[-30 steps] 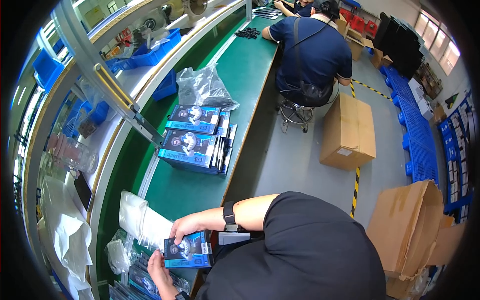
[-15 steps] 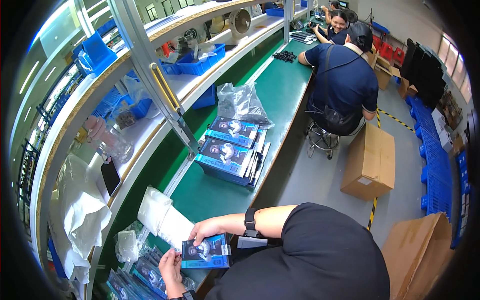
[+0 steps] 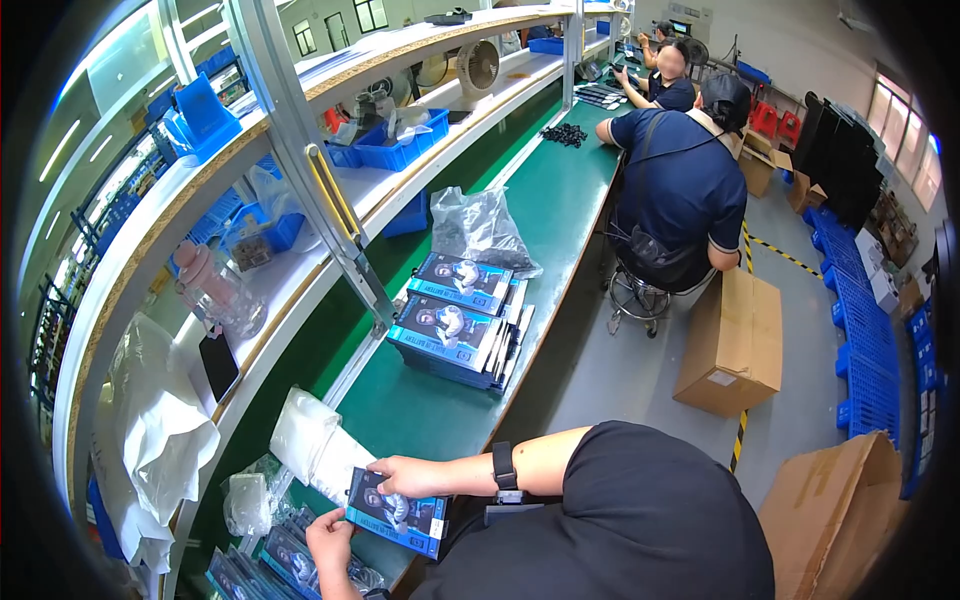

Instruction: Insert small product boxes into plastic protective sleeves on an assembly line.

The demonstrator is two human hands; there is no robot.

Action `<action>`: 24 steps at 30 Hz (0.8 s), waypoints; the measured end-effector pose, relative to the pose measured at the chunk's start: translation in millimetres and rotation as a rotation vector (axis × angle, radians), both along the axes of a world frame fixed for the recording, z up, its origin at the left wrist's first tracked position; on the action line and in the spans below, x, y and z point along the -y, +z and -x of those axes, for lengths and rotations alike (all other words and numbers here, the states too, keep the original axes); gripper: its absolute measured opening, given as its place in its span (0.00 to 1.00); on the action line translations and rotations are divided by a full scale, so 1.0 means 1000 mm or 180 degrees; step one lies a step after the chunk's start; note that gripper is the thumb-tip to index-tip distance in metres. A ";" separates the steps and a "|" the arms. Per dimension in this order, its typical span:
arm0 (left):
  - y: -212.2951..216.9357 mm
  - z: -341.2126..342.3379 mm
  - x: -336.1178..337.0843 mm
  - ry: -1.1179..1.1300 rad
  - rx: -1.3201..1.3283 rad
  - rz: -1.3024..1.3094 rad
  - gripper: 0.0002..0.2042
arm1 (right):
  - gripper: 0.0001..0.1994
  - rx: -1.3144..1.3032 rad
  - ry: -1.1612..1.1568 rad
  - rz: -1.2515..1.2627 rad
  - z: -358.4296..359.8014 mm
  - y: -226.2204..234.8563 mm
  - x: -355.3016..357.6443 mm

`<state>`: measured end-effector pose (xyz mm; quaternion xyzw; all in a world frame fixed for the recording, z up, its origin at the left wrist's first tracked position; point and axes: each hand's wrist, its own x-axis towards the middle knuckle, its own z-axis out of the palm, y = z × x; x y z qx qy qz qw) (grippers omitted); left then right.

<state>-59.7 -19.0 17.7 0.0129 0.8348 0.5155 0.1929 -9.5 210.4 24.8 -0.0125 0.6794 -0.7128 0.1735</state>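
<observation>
- The left hand (image 3: 330,530) was partly hidden under the blue retail box (image 3: 397,511), its fingers out of sight.
- At seven o'clock, more boxes (image 3: 262,566) were cut off by the rim.
- The seated co-worker (image 3: 672,190) faced away at one o'clock, hands hidden.

Both hands grip one blue box (image 3: 397,512) over the green bench (image 3: 420,410) — the left hand (image 3: 330,532) at its lower corner, the right hand (image 3: 405,474) on its top edge. White bags (image 3: 315,447) lie just beside it. Farther along the bench sit two stacks of blue boxes (image 3: 455,315) and a grey bag (image 3: 480,228) — beyond them a seated person (image 3: 680,190) on a stool (image 3: 635,295), a carton (image 3: 735,345) beside.
</observation>
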 end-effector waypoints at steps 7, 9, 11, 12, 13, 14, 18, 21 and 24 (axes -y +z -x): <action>0.029 -0.038 -0.038 -0.1266 -0.2377 0.0999 0.15 | 0.19 0.0080 -0.0610 -0.0992 0.003 -0.001 0.000; 0.023 -0.040 -0.035 -0.1255 -0.2311 0.0969 0.14 | 0.15 0.0565 -0.0742 -0.0816 0.001 0.002 -0.007; 0.015 -0.040 -0.030 -0.0809 -0.1441 0.0411 0.14 | 0.13 0.0600 -0.0977 -0.0650 -0.001 0.001 -0.006; 0.007 -0.038 -0.027 -0.0819 -0.1438 0.0412 0.14 | 0.12 0.0379 -0.1227 -0.0613 -0.005 0.003 -0.006; 0.000 -0.034 -0.025 -0.0448 -0.1161 -0.0142 0.13 | 0.12 0.0156 -0.1474 -0.0576 -0.008 0.006 -0.006; -0.006 -0.031 -0.023 -0.0075 -0.0876 -0.0690 0.13 | 0.12 0.0160 -0.1479 -0.0574 -0.009 0.010 -0.006; 0.015 -0.039 -0.047 0.0976 0.1030 -0.2523 0.15 | 0.15 0.0202 -0.0921 0.0235 -0.012 0.021 0.000; 0.011 -0.042 -0.050 0.1106 0.1726 -0.3381 0.15 | 0.17 0.0181 -0.0502 0.0666 -0.010 0.013 0.008; 0.011 -0.024 -0.034 0.1135 0.1680 -0.3324 0.16 | 0.20 0.0268 0.0287 0.0149 -0.009 0.010 0.001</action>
